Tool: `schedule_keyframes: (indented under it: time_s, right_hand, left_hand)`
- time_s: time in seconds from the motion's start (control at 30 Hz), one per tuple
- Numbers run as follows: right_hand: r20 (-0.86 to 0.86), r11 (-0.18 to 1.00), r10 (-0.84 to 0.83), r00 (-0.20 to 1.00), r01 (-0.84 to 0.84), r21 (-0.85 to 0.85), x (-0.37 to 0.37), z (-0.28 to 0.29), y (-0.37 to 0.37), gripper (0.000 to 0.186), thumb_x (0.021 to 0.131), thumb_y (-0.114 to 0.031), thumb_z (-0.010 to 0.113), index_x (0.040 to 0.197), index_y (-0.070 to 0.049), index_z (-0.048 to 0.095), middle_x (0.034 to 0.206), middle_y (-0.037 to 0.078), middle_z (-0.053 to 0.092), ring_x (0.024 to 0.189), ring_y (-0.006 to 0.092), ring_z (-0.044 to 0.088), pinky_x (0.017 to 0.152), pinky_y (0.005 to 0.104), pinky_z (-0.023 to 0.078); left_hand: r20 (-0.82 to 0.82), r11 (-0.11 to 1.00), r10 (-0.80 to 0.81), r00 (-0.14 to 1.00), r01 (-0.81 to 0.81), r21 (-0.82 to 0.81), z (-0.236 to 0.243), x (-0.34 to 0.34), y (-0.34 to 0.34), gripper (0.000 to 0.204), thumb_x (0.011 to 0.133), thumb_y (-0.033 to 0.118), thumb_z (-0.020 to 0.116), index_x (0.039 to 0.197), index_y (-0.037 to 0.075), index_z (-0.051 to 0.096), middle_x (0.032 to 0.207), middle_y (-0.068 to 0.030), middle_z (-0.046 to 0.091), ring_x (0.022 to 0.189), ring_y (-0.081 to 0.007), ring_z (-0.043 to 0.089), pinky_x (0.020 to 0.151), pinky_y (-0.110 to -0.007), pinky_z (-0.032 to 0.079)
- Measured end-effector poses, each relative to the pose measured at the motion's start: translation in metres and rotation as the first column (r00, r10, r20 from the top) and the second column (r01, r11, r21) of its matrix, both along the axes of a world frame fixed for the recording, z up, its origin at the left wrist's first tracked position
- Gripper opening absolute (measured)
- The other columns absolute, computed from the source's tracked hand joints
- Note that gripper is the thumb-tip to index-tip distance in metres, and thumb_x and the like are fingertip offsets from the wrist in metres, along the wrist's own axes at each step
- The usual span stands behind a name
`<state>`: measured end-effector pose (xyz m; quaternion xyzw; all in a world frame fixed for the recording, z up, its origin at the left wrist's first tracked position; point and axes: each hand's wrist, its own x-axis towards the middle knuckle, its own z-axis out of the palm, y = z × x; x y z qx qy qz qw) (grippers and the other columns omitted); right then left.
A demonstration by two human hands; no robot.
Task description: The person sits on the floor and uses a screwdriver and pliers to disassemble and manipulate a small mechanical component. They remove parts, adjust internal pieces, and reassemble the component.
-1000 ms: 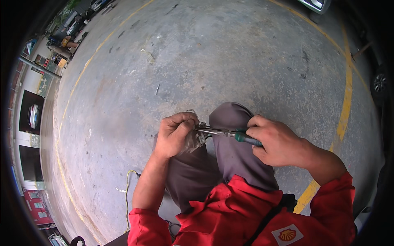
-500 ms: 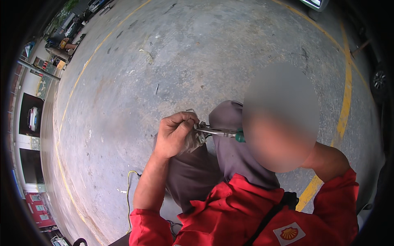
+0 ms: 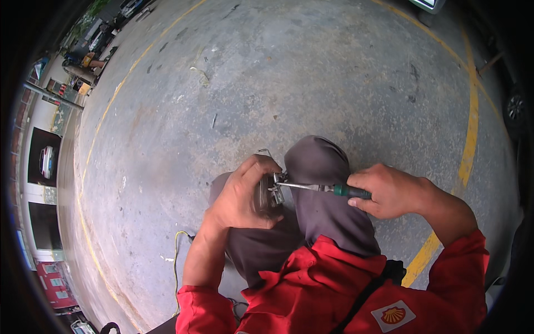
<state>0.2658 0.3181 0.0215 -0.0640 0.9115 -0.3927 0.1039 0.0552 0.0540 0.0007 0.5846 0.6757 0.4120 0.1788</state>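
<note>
My left hand [image 3: 239,195] curls around a grey metal part [image 3: 272,192] above my left thigh. Small shiny brackets and a thin bent wire stick out of its right side and top; its kind cannot be made out, since the hand covers much of it. In my right hand [image 3: 386,190] is a screwdriver-like tool [image 3: 314,187] with a green and black handle and a metal shaft, held level. The shaft's far end meets the brackets, though exactly how it engages them is too small to tell.
My knees [image 3: 317,158] in dark trousers are just beneath the work. Around me spreads a worn concrete floor [image 3: 222,100] with yellow lines. A thin yellow cable [image 3: 176,261] lies at lower left, a small metal rod [image 3: 214,120] farther ahead. Parked vehicles stand near the edges.
The left hand has shifted its hold, thumb now lower and fingers over the part's top. The right hand sits farther back on the handle, showing more of the tool.
</note>
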Motion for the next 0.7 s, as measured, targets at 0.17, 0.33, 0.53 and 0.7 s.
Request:
schedule_keyframes:
  time_s: [0.17, 0.33, 0.53, 0.7]
  right_hand:
    - [0.012, 0.999, 0.006, 1.000, -0.006, -0.032, 0.009, 0.000, -0.001, 0.020, 0.091, -0.014, 0.070, 0.094, 0.002, 0.058, 0.086, 0.024, 0.065, 0.085, 0.0488, 0.063, 0.074, 0.0540, 0.050]
    - [0.041, 1.000, 0.005, 0.999, -0.004, -0.013, 0.014, -0.003, -0.004, 0.019, 0.091, -0.012, 0.068, 0.094, 0.003, 0.056, 0.086, 0.025, 0.065, 0.086, 0.0493, 0.064, 0.074, 0.0545, 0.050]
    - [0.111, 0.999, 0.038, 0.993, -0.039, 0.001, 0.013, 0.002, 0.000, 0.018, 0.090, -0.009, 0.067, 0.094, 0.004, 0.055, 0.087, 0.026, 0.065, 0.087, 0.0495, 0.064, 0.074, 0.0542, 0.050]
    - [0.103, 0.997, 0.073, 0.992, -0.075, 0.017, 0.014, -0.002, 0.004, 0.015, 0.087, -0.004, 0.065, 0.095, 0.004, 0.055, 0.087, 0.026, 0.064, 0.087, 0.0494, 0.065, 0.074, 0.0538, 0.050]
  left_hand:
    - [-0.065, 0.998, 0.033, 0.997, -0.037, -0.051, -0.009, 0.006, -0.003, 0.065, 0.054, 0.012, 0.087, 0.115, 0.007, 0.066, 0.112, -0.0128, 0.064, 0.107, -0.0328, 0.064, 0.093, -0.040, 0.052]
    - [-0.007, 0.992, 0.087, 0.996, -0.088, -0.090, -0.002, 0.009, -0.001, 0.061, 0.054, 0.013, 0.090, 0.110, 0.007, 0.069, 0.109, -0.0110, 0.066, 0.105, -0.0320, 0.066, 0.091, -0.040, 0.053]
    - [0.000, 0.993, 0.098, 0.995, -0.097, -0.073, -0.003, 0.009, 0.000, 0.062, 0.053, 0.013, 0.091, 0.111, 0.007, 0.069, 0.109, -0.0122, 0.067, 0.102, -0.0321, 0.067, 0.090, -0.039, 0.053]
    - [0.001, 0.990, 0.113, 0.994, -0.112, -0.083, 0.000, 0.011, 0.003, 0.061, 0.052, 0.013, 0.092, 0.109, 0.006, 0.070, 0.107, -0.0128, 0.068, 0.101, -0.0322, 0.068, 0.090, -0.039, 0.053]
